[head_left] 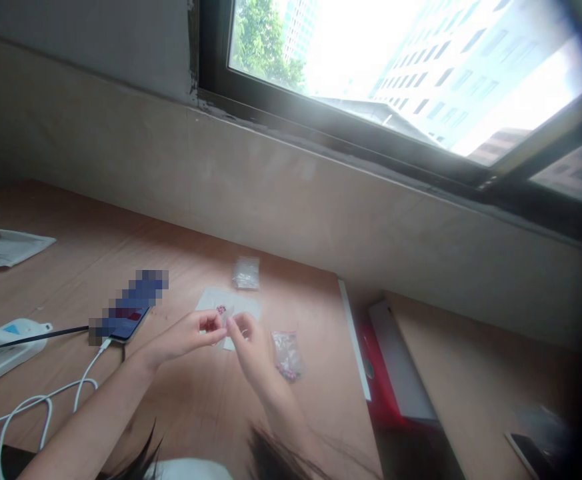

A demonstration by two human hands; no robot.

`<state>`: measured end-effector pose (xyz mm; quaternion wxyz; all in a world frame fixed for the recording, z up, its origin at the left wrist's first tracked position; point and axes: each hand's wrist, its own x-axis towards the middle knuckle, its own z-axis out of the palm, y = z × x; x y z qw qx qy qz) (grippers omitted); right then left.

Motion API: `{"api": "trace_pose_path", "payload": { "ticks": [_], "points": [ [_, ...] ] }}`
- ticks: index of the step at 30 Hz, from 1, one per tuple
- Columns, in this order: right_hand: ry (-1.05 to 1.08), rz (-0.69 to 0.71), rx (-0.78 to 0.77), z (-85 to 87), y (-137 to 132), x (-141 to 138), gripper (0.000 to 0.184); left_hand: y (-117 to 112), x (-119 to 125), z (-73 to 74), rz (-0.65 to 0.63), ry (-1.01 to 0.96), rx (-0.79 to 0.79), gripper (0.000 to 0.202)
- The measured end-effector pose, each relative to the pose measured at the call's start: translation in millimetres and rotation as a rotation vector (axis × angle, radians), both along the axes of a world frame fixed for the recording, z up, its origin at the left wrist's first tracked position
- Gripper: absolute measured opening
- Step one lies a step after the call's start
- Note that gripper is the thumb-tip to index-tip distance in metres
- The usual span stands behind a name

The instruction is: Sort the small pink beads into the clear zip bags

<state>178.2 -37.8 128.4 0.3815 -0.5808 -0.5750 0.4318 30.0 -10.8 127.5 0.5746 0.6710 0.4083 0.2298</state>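
Note:
My left hand [185, 337] and my right hand [251, 348] meet above a white paper card [243, 305] on the wooden desk [71, 230]. Their fingertips pinch a tiny pale item [227, 315], too small to identify. Small red beads [221, 310] lie on the card just beyond my left fingers. To the right of my right hand rests a small zip bag of pink beads [287, 355]. A clear plastic bag [247, 273] lies beyond the card.
A smartphone [123, 323], partly blurred, lies left of my hands, cabled to a white power strip [3, 348]. A white cable [45, 400] loops nearby. A paper packet [8, 248] lies far left. A red folder [383, 380] stands in the gap beside the desk, below a window [411, 73].

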Motion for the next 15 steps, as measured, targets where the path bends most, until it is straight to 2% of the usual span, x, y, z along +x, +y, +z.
{"api": "trace_pose_path", "payload": {
  "ticks": [4,8,11,15],
  "points": [
    [0.195,0.133,-0.115,-3.0,9,1,0.021,1,-4,-0.9,0.004,0.005,-0.014,0.023],
    [0.346,0.188,-0.204,-11.9,12,0,0.019,-3,-8,0.4,-0.024,-0.001,-0.054,0.023],
    [0.407,0.172,-0.209,-16.6,11,-3,0.017,-6,-7,-3.0,-0.004,-0.067,-0.103,0.024],
    [0.363,0.051,-0.179,-17.2,8,-7,0.014,-7,-3,-14.4,0.149,-0.117,-0.105,0.024]
  ]
}}
